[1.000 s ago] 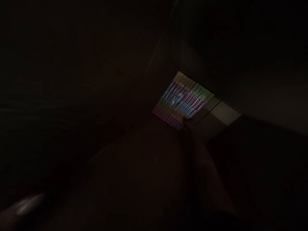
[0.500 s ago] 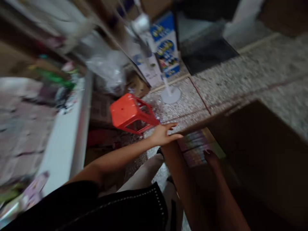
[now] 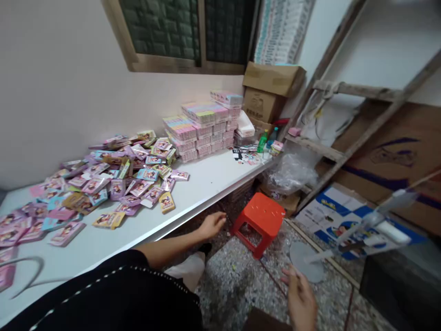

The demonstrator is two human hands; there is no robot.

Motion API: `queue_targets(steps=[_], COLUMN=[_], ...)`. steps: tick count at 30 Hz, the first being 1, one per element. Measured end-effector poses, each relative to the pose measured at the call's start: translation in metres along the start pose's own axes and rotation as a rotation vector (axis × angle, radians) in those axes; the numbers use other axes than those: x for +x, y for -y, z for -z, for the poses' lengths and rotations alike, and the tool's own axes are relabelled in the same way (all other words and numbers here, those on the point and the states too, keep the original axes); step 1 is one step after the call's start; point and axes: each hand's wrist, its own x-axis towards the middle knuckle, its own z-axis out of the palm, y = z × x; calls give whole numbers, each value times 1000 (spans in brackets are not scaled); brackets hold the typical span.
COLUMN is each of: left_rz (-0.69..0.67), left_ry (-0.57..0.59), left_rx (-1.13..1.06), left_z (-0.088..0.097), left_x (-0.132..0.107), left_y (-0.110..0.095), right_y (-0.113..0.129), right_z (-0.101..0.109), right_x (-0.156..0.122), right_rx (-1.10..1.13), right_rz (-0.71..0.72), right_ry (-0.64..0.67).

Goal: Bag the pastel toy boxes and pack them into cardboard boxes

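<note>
My left hand (image 3: 212,225) hangs over the floor between the white table (image 3: 203,181) and the red plastic stool (image 3: 263,216). Its fingers are loosely bent and nothing shows in them. The stool stands just to its right, apart from it. My right hand (image 3: 300,296) is low at the right, over the speckled floor (image 3: 227,276) and near the round grey base (image 3: 308,262) of a stand. Its fingers are loose and slightly blurred, with no object visible in them. On the table lies a heap of small colourful boxes (image 3: 139,187).
Wrapped stacks of small boxes (image 3: 210,122) stand along the wall on the table. Cardboard boxes (image 3: 263,99) fill the far corner. A wooden ladder (image 3: 361,142) leans at the right, with clear plastic bags (image 3: 291,170) by its foot. A brown cardboard edge (image 3: 263,319) shows at the bottom.
The view has swung left toward the table and wall. My right hand has come out of the large cardboard box with colourful packs inside. My left hand is now away from that box's edge.
</note>
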Motion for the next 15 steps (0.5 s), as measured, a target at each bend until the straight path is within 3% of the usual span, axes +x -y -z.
queue_targets(steps=[5,9,12,15], left_rz=[171,228,243,249], left_ry=[-371,-588,-674,-710], left_rx=[-35,-56,-59,-62], left_z=[133,227,286,331], left_x=[117,228,307,375], left_y=[19,26,24,24], right_y=[108,212,296,368], right_z=[-139,-256,-355,-454], right_x=[57,126,189,254], right_rx=[53,130,195,206], right_rz=[180,276,256,250], right_ry=[326,511,573,567])
